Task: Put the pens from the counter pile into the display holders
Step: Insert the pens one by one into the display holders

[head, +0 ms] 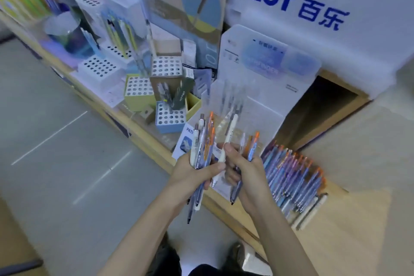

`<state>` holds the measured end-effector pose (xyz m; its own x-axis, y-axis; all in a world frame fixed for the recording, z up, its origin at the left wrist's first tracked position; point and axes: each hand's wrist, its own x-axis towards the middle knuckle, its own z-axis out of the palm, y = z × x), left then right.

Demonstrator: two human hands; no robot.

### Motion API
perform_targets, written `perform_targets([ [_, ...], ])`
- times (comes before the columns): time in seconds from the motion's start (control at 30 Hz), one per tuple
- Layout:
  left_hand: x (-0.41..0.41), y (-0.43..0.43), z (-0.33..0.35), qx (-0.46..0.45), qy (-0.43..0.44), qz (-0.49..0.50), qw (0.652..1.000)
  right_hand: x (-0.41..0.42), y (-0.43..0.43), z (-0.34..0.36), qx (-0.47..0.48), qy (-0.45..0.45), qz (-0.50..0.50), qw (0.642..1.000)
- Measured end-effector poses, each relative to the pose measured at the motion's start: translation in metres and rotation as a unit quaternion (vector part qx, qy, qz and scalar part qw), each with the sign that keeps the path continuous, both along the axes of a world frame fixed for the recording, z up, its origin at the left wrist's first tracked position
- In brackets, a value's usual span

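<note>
My left hand (192, 175) grips a bunch of pens (202, 141) with orange, brown and white tops, fanned upward. My right hand (248, 172) holds a few more pens (252, 150), and its thumb and fingers pinch a cream pen (226, 143) that stands between the two hands. The counter pile of pens (295, 177) lies to the right on the wooden counter (349, 231). Display holders with round holes stand beyond my hands: a blue one (170, 119), a yellow-green one (137, 91) and white ones (99, 67).
A clear plastic display stand (264, 78) rises just behind my hands. A white board marked PILOT (313, 2) and a pen poster (186, 4) line the back. Grey floor (56, 163) lies to the left below the counter edge. A small leaflet (186, 141) lies by the blue holder.
</note>
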<state>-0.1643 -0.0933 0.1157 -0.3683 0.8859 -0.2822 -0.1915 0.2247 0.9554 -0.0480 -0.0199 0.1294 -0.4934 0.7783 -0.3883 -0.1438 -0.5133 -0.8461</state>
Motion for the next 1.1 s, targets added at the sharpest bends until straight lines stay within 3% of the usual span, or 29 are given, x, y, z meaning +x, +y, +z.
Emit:
perform_targets([
  [0.17,-0.094,-0.029,0.012,-0.008,0.021,-0.035,0.999,-0.088,-0.021,0.01,0.024,0.022,-0.011,0.999],
  [0.5,-0.23,-0.053,0.03,-0.037,0.056,-0.034,0.997,-0.212,-0.029,0.041,0.12,-0.052,0.01,0.991],
  [0.8,-0.324,-0.013,0.035,-0.037,0.075,-0.045,0.995,-0.289,0.011,0.036,0.128,-0.017,0.021,0.991],
  [1.1,-0.376,0.061,0.048,-0.044,0.068,-0.128,0.988,-0.331,0.058,0.044,0.146,-0.02,-0.071,0.986],
])
